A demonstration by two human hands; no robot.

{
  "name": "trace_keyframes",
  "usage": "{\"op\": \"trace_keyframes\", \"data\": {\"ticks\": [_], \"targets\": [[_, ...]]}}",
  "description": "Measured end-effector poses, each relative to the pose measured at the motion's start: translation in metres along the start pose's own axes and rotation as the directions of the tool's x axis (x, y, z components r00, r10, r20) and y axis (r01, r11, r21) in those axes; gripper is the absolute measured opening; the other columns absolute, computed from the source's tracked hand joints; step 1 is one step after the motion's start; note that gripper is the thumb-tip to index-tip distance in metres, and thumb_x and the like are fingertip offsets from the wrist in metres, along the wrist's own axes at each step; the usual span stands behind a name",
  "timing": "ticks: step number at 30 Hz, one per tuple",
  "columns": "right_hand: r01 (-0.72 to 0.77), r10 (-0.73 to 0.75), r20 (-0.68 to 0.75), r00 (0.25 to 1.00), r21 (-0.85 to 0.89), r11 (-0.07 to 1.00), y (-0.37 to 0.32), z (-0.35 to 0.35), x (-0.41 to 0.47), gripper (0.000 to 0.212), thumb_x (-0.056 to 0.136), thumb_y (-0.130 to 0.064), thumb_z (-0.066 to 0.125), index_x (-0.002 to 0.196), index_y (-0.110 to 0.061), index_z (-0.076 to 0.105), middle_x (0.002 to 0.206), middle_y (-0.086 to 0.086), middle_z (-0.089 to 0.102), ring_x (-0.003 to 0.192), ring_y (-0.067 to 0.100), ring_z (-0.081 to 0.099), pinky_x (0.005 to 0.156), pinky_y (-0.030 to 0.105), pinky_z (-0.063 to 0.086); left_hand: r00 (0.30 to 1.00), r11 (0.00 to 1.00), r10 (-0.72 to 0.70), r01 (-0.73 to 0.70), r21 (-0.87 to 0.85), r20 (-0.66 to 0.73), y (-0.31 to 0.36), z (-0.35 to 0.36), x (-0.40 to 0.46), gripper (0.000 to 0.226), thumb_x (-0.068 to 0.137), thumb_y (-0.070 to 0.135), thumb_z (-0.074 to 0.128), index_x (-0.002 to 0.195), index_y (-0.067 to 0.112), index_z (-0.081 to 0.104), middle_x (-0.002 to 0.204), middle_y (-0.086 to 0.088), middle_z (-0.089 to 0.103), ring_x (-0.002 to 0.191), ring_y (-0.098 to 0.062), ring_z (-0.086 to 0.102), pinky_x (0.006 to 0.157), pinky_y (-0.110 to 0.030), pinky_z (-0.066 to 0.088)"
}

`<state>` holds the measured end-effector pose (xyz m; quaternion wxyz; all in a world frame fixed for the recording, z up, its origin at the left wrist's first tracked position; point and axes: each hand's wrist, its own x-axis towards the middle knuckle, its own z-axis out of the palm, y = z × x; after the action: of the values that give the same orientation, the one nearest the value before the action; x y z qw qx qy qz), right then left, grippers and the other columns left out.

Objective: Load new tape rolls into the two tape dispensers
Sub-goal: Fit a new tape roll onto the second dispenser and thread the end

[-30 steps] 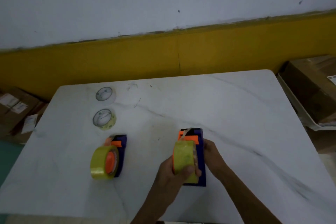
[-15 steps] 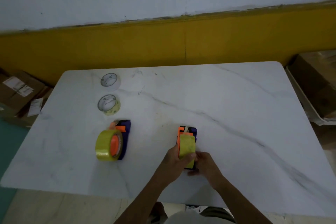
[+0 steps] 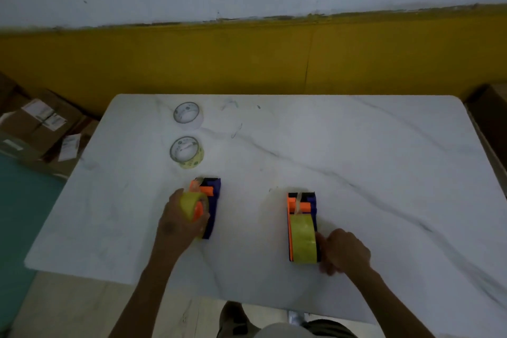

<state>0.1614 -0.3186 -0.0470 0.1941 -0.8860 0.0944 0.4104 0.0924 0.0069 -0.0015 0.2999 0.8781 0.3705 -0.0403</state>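
Two purple-and-orange tape dispensers stand on the white marble table [image 3: 356, 173]. The left dispenser [image 3: 212, 200] carries a yellow tape roll [image 3: 190, 204], and my left hand [image 3: 178, 223] is wrapped around that roll from the near side. The right dispenser [image 3: 301, 206] stands upright with a yellow roll [image 3: 303, 241] seated in it. My right hand [image 3: 344, 251] touches this dispenser's right side with fingers curled against it. Farther back on the left lie a nearly empty yellowish roll [image 3: 187, 151] and a bare white core [image 3: 188, 115], both flat.
Cardboard boxes [image 3: 35, 123] are stacked on the floor left of the table, and another box [image 3: 491, 115] sits at the right edge. A yellow-and-white wall runs behind the table. The table's near edge is just below my forearms.
My left hand has left the right dispenser and moved left onto the roll of the left dispenser. The right dispenser now stands with only my right hand at its side.
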Motion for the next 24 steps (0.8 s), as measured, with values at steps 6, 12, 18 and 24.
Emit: {"op": "trace_keyframes", "data": {"ticks": [6, 12, 18, 24], "targets": [[-0.242, 0.154, 0.227, 0.962, 0.433, 0.868, -0.006, -0.001, 0.0, 0.068, 0.09, -0.055, 0.048, 0.054, 0.0, 0.063, 0.053, 0.015, 0.068, 0.041, 0.027, 0.064, 0.049, 0.028, 0.053, 0.997, 0.987, 0.034, -0.023, -0.157, 0.068, -0.002, 0.011, -0.006, 0.05, 0.076, 0.05, 0.062, 0.117, 0.026, 0.048, 0.109, -0.005, 0.06, 0.096, -0.027, 0.066, 0.079, -0.044, 0.059], [-0.301, 0.248, 0.172, 0.953, 0.614, 0.73, -0.017, -0.003, -0.019, 0.06, 0.093, -0.05, 0.047, 0.083, 0.006, 0.067, 0.079, 0.03, 0.074, 0.066, 0.038, 0.073, 0.056, 0.038, 0.06, 0.973, 0.973, 0.032, 0.022, -0.229, 0.23, 0.012, 0.012, -0.028, 0.099, 0.07, 0.051, 0.073, 0.147, 0.021, 0.018, 0.149, -0.006, 0.031, 0.132, -0.029, 0.043, 0.104, -0.043, 0.044], [-0.065, 0.307, -0.098, 0.947, 0.875, 0.48, -0.016, 0.003, -0.031, 0.058, 0.091, -0.053, 0.045, 0.104, 0.002, 0.059, 0.084, 0.02, 0.069, 0.064, 0.033, 0.063, 0.059, 0.035, 0.05, 0.927, 0.924, 0.373, -0.367, 0.107, -0.047, -0.006, -0.045, 0.121, 0.051, 0.087, 0.018, 0.061, 0.134, 0.007, 0.045, 0.145, -0.024, 0.036, 0.135, -0.04, 0.033, 0.111, -0.053, 0.037], [0.359, 0.336, -0.43, 0.838, 0.898, 0.254, -0.023, 0.019, -0.077, 0.09, 0.039, -0.077, 0.067, 0.091, -0.003, 0.06, 0.06, -0.005, 0.075, 0.048, 0.01, 0.07, 0.043, 0.019, 0.056, 0.794, 0.74, 0.551, -0.607, 0.289, 0.256, 0.018, -0.048, 0.268, 0.081, 0.083, 0.027, 0.068, 0.146, 0.004, 0.024, 0.157, -0.022, 0.018, 0.146, -0.038, 0.013, 0.121, -0.048, 0.016]]}}
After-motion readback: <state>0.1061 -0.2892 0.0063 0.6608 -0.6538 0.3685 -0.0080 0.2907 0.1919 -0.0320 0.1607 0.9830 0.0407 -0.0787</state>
